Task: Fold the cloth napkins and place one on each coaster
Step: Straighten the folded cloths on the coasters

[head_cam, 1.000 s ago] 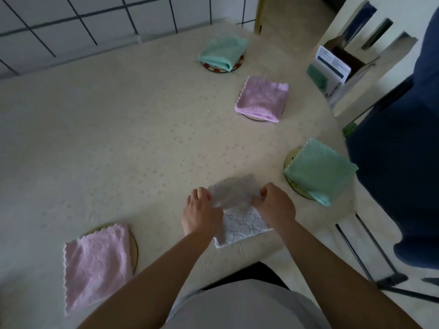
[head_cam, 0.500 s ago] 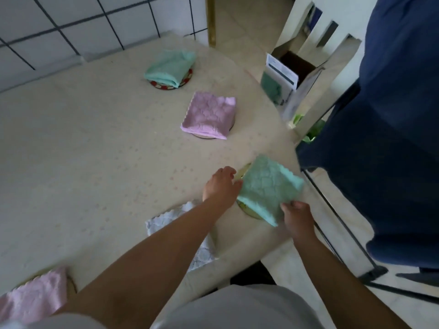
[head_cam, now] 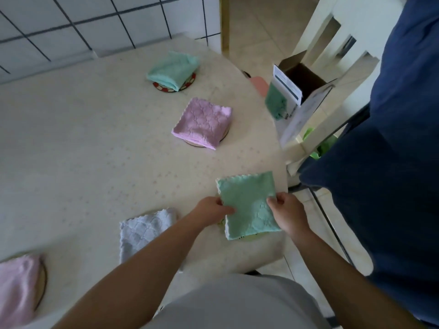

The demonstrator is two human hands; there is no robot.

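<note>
A folded green napkin [head_cam: 247, 203] lies at the table's right edge over a coaster that barely shows beneath it. My left hand [head_cam: 212, 208] pinches its left side and my right hand [head_cam: 285, 211] pinches its right side. A folded white napkin [head_cam: 145, 230] lies flat on the table to the left, partly under my left forearm. Further back, a pink napkin [head_cam: 202, 122] rests on a round coaster [head_cam: 224, 135], and a teal napkin [head_cam: 172, 70] rests on a red-rimmed coaster [head_cam: 187, 83]. Another pink napkin [head_cam: 16, 288] covers a coaster [head_cam: 42, 283] at the bottom left.
The cream table [head_cam: 83, 150] meets a tiled wall [head_cam: 83, 24] at the back. Beyond its right edge stand a white chair [head_cam: 332, 74], an open box holding a green cloth [head_cam: 276, 100], and a dark blue fabric mass [head_cam: 392, 162].
My hands left the white napkin on the table and went right to the green napkin. They turned it so its sides now run square to me. The view swung right.
</note>
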